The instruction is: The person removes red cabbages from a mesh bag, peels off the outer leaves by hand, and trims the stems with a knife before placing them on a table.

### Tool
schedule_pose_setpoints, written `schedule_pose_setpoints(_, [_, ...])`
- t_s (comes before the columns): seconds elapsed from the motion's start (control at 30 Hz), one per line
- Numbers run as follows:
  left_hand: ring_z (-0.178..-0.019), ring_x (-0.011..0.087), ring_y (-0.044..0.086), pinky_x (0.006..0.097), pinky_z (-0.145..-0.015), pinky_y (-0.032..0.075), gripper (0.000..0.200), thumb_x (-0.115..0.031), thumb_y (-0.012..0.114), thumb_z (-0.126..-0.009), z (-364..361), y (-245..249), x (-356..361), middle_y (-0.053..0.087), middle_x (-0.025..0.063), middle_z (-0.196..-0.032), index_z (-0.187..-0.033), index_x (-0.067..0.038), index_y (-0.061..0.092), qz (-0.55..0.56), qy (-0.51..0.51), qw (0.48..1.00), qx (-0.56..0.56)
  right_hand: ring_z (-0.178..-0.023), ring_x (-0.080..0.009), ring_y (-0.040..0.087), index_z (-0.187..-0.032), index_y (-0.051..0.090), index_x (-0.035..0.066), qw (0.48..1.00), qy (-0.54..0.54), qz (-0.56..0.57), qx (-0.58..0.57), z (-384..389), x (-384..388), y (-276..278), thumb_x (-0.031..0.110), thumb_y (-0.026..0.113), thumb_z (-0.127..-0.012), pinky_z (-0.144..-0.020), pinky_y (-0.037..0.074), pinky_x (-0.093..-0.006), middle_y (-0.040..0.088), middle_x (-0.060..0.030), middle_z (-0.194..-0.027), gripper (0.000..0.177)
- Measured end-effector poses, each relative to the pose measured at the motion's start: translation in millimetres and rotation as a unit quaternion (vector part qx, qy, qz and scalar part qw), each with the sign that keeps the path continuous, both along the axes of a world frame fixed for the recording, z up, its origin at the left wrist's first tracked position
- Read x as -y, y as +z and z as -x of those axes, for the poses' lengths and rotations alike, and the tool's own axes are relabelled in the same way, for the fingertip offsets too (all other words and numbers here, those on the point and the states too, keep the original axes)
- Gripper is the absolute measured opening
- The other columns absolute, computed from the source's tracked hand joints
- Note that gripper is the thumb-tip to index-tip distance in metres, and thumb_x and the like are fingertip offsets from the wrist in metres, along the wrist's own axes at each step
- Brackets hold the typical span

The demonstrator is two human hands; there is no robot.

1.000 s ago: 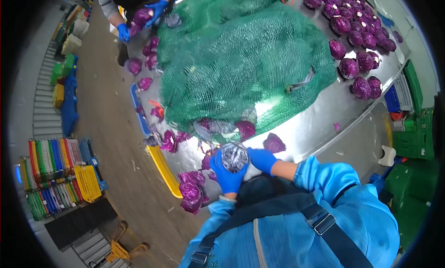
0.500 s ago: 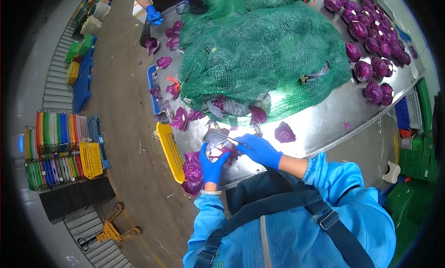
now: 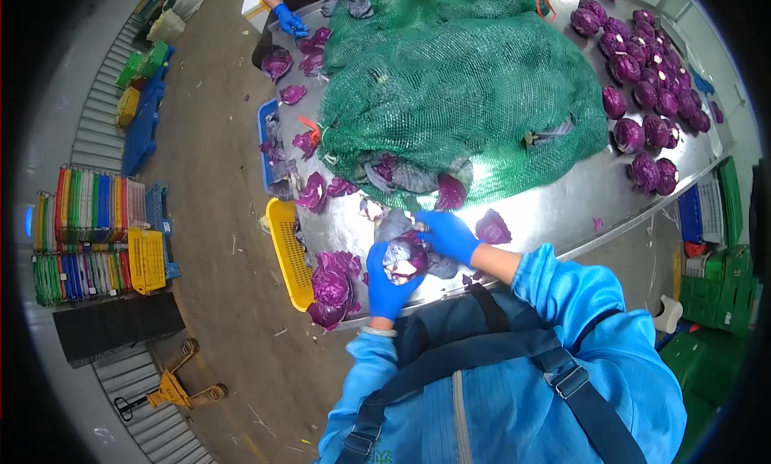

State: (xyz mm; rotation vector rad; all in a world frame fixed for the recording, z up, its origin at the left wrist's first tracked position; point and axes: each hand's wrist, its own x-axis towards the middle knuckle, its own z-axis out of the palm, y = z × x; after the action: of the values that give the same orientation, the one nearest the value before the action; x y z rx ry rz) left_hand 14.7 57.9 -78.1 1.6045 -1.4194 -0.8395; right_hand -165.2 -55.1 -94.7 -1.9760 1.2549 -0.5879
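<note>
Near the front edge of the metal table point(image 3: 562, 215), a purple cabbage point(image 3: 408, 254) with greyish outer leaves is held between my hands. My left hand point(image 3: 389, 286), in a blue glove, cups it from the left and below, with the fingers round it. At its upper right is my right hand point(image 3: 446, 236), also gloved in blue, the fingers closed at the outer leaves. Whether a tool is in that hand is hidden. Loose purple leaves point(image 3: 491, 226) lie to the right, and more cabbage point(image 3: 331, 286) lies to the left of my left hand.
A green mesh sack point(image 3: 458, 103) covers the table's middle. Many purple cabbages point(image 3: 630, 135) sit at the right. Yellow point(image 3: 289, 251) and blue point(image 3: 265, 143) crates stand along the left edge. A co-worker's gloved hand point(image 3: 289, 21) is at the upper left, beside a cabbage.
The cabbage has turned and shifted right with my left hand, and its outer leaves are spread wider. My right hand has moved up slightly; the blade seen before no longer shows. The co-worker's hand has shifted.
</note>
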Motion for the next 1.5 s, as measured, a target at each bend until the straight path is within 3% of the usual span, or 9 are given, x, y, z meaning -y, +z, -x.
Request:
schedule_pose_setpoints(0.17, [-0.14, 0.0331, 0.029, 0.0411, -0.114, 0.027, 0.101, -0.012, 0.086, -0.055, -32.9, 21.5, 20.1, 0.033, 0.0179, -0.147, -0.143, -0.009, 0.036, -0.039, -0.244, 0.966, 0.076, -0.093, -0.0381, 0.062, -0.111, 0.056, 0.011, 0.99, -0.085, 0.035, -0.104, 10.8, 56.2, 17.3, 0.023, 0.066, -0.081, -0.072, 0.051, -0.0488, 0.062, -0.0164, -0.102, 0.033])
schedule_pose_setpoints(0.33, [-0.14, 0.0322, 0.027, 0.0409, -0.116, 0.023, 0.093, -0.005, 0.073, -0.063, -11.0, -6.8, 6.7, 0.028, 0.0181, -0.15, -0.145, -0.002, 0.03, 0.007, 0.041, 0.99, -0.132, -0.109, -0.036, 0.057, -0.131, 0.052, 0.014, 0.985, 0.142, -0.091, 0.017, 2.4, 1.4, 51.6, 0.034, 0.07, -0.082, -0.093, 0.047, -0.0434, 0.051, -0.0164, -0.126, 0.056])
schedule_pose_setpoints(0.4, [-0.137, 0.0293, 0.033, 0.0394, -0.114, 0.028, 0.091, -0.007, 0.074, -0.072, 7.9, -11.4, 4.1, 0.029, 0.0192, -0.149, -0.148, -0.001, 0.024, -0.083, 0.188, 0.912, -0.356, -0.105, -0.0367, 0.059, -0.129, 0.055, 0.013, 0.989, 0.101, -0.06, 0.084, -1.0, -9.4, 42.1, 0.036, 0.068, -0.084, -0.092, 0.047, -0.0427, 0.054, -0.0164, -0.124, 0.052])
schedule_pose_setpoints(0.47, [-0.135, 0.029, 0.034, 0.0389, -0.112, 0.03, 0.096, -0.015, 0.08, -0.073, 26.5, -2.5, 6.4, 0.031, 0.0211, -0.147, -0.149, 0.0, 0.022, -0.075, 0.167, 0.98, -0.084, -0.104, -0.037, 0.06, -0.129, 0.054, 0.013, 0.983, 0.077, -0.145, 0.079, 4.3, -4.5, 40.4, 0.035, 0.064, -0.088, -0.088, 0.049, -0.0433, 0.056, -0.0161, -0.12, 0.047])
schedule_pose_setpoints(0.83, [-0.122, 0.033, 0.046, 0.0403, -0.104, 0.039, 0.097, -0.023, 0.089, -0.062, 34.8, 13.7, 27.0, 0.044, 0.0183, -0.131, -0.14, -0.001, 0.036, -0.028, 0.097, 0.988, 0.115, -0.089, -0.0396, 0.063, -0.117, 0.057, 0.012, 0.997, 0.032, -0.046, -0.051, -12.4, 20.6, 18.4, 0.028, 0.056, -0.09, -0.073, 0.051, -0.049, 0.062, -0.0176, -0.109, 0.031])
schedule_pose_setpoints(1.07, [-0.132, 0.0313, 0.038, 0.0409, -0.112, 0.031, 0.103, -0.02, 0.085, -0.06, -31.1, 1.6, 9.8, 0.038, 0.0162, -0.141, -0.146, -0.005, 0.03, -0.007, -0.147, 0.988, 0.052, -0.088, -0.0363, 0.064, -0.113, 0.062, 0.015, 0.99, -0.101, 0.025, -0.092, 16.6, 57.7, 6.1, 0.017, 0.062, -0.079, -0.072, 0.053, -0.0484, 0.065, -0.0161, -0.101, 0.034])
schedule_pose_setpoints(1.2, [-0.134, 0.0328, 0.034, 0.041, -0.113, 0.029, 0.101, -0.011, 0.079, -0.06, -8.4, -12.9, 4.8, 0.033, 0.0175, -0.145, -0.147, -0.003, 0.027, -0.032, 0.035, 0.985, -0.168, -0.09, -0.0372, 0.06, -0.114, 0.058, 0.013, 0.984, 0.079, 0.158, -0.038, 2.6, 27.3, 83.7, 0.023, 0.064, -0.083, -0.072, 0.052, -0.0484, 0.059, -0.0128, -0.103, 0.033])
schedule_pose_setpoints(1.27, [-0.133, 0.0326, 0.035, 0.041, -0.111, 0.031, 0.102, -0.015, 0.082, -0.063, 11.3, -19.2, 5.9, 0.033, 0.0189, -0.144, -0.147, -0.001, 0.025, -0.053, 0.089, 0.977, -0.185, -0.098, -0.0358, 0.059, -0.12, 0.058, 0.014, 0.99, 0.136, -0.019, -0.008, -0.7, 1.4, 56.7, 0.024, 0.062, -0.088, -0.08, 0.05, -0.0464, 0.054, -0.0136, -0.113, 0.034])
schedule_pose_setpoints(1.5, [-0.124, 0.0303, 0.045, 0.0391, -0.105, 0.039, 0.094, -0.022, 0.087, -0.067, 26.0, -2.6, 34.8, 0.041, 0.0204, -0.134, -0.14, 0.003, 0.032, -0.108, 0.158, 0.981, -0.041, -0.093, -0.0375, 0.062, -0.126, 0.056, 0.012, 0.992, 0.118, -0.032, 0.036, -4.8, 3.0, 38.6, 0.027, 0.054, -0.094, -0.074, 0.052, -0.0471, 0.052, -0.016, -0.115, 0.036])
